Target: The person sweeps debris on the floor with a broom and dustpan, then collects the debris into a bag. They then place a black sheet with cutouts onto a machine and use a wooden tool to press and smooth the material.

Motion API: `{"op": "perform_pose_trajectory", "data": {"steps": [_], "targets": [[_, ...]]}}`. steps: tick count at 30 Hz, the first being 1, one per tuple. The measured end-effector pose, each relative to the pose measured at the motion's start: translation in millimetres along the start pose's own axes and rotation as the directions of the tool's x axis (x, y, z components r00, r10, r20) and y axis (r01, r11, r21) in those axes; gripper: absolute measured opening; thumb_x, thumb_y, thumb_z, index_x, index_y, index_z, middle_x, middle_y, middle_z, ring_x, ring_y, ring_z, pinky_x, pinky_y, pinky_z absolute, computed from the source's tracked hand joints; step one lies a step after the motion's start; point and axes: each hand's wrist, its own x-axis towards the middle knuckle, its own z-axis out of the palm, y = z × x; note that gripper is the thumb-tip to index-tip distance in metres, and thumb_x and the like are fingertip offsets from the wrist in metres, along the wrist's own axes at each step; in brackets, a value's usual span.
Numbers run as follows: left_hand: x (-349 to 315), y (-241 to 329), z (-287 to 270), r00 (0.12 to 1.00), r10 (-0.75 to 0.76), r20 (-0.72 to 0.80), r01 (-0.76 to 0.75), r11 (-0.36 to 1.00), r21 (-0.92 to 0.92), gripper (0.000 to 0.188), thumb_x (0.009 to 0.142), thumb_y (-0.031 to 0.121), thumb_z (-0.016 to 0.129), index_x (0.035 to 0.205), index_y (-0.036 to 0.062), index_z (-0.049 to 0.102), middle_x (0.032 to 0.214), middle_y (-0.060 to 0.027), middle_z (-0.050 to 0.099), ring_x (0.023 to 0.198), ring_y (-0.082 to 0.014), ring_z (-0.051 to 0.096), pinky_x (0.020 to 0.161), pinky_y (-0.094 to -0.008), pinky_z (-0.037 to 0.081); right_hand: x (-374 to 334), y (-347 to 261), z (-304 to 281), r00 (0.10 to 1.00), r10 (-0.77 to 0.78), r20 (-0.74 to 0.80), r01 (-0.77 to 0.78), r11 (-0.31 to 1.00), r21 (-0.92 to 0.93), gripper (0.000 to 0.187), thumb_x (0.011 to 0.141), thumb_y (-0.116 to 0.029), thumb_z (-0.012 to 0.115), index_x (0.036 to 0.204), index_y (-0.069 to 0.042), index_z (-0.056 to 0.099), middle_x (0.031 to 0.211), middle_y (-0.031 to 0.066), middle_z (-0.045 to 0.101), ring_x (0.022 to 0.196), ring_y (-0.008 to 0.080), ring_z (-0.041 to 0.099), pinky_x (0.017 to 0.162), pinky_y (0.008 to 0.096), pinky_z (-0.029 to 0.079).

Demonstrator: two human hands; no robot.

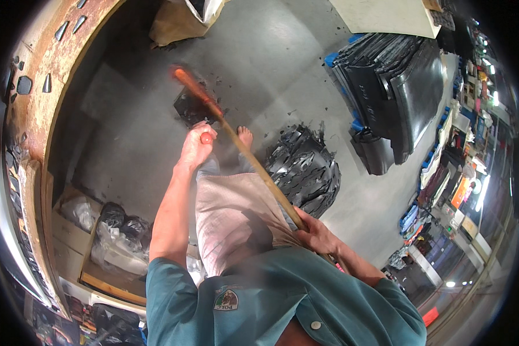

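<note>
My left hand (197, 147) is closed round an upright handle whose round red end shows above the fist. Below it, on the floor, lies a dark shape with black scraps, which looks like a dustpan (185, 108). My right hand (317, 233) grips the wooden pole of a broom (251, 160) near my right hip. The pole slants up to the left across my legs, passing just right of my left hand. Its far end is orange-red and blurred, over the dark shape; the bristles cannot be made out. A heap of black scraps (305, 167) lies to the right of my bare foot (245, 136).
Stacked black sheets (380, 92) stand at the right. A brown sack (184, 26) sits at the far side. On the left is a worn wooden table edge (69, 52) with black offcuts; below it are plastic bags (118, 230). Shelved goods line the far right.
</note>
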Motion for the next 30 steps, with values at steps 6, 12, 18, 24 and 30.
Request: {"op": "perform_pose_trajectory", "data": {"steps": [6,12,18,24,30], "targets": [[0.8,-5.2,-12.8,0.998,-0.058,-0.015,0.054,0.982,-0.179,0.014,0.09,0.001,0.059,0.081,0.0034,0.069,0.089,-0.0058,0.071,0.101,-0.0199,0.066,0.114,-0.0346,0.044,-44.4,-22.5,-2.6,0.996,-0.037,-0.08,0.016,0.968,-0.25,0.075,0.098,-0.008,0.059,0.166,-0.001,0.027,0.155,0.0251,0.053,0.144,0.0265,0.05,0.121,0.0376,0.037],[-4.4,8.6,-12.1,0.99,0.063,-0.127,-0.067,0.997,-0.024,0.021,0.081,-0.013,0.06,0.08,0.0055,0.069,0.084,-0.0068,0.071,0.091,-0.0228,0.068,0.109,-0.0349,0.047,42.2,-11.2,-46.2,0.948,-0.253,-0.194,0.083,0.783,-0.616,0.079,0.094,-0.006,0.056,0.165,0.001,0.024,0.125,0.035,0.065,0.11,0.0418,0.071,0.096,0.0425,0.054],[-3.3,2.9,-6.2,0.983,0.093,-0.161,-0.091,0.996,0.02,0.024,0.08,-0.016,0.06,0.081,0.0062,0.068,0.083,-0.0076,0.072,0.09,-0.024,0.069,0.107,-0.0369,0.049,70.6,3.1,-34.3,0.99,-0.077,-0.119,-0.011,0.795,-0.606,0.084,0.093,-0.007,0.056,0.167,-0.001,0.016,0.116,0.0368,0.066,0.101,0.0483,0.071,0.089,0.0448,0.055],[1.3,-19.3,-6.7,0.974,-0.139,-0.181,0.046,0.896,-0.442,0.009,0.082,-0.008,0.065,0.078,0.0,0.065,0.087,-0.0096,0.071,0.088,-0.0227,0.066,0.101,-0.0327,0.049,6.8,-23.0,-16.1,0.999,-0.038,0.006,0.038,0.929,-0.368,0.077,0.097,-0.007,0.055,0.168,-0.007,0.024,0.15,0.0208,0.055,0.137,0.0276,0.054,0.115,0.035,0.039],[-9.2,-3.8,-15.8,0.975,-0.07,-0.21,0.011,0.964,-0.267,0.024,0.075,-0.017,0.06,0.08,0.0058,0.065,0.084,-0.0053,0.074,0.092,-0.0229,0.072,0.121,-0.0419,0.041,-27.5,-26.3,-12.5,0.998,0.033,-0.06,-0.044,0.981,-0.188,0.084,0.096,-0.004,0.06,0.17,-0.011,0.021,0.098,0.0049,0.062,0.068,0.0115,0.06,0.06,0.028,0.048]]}}
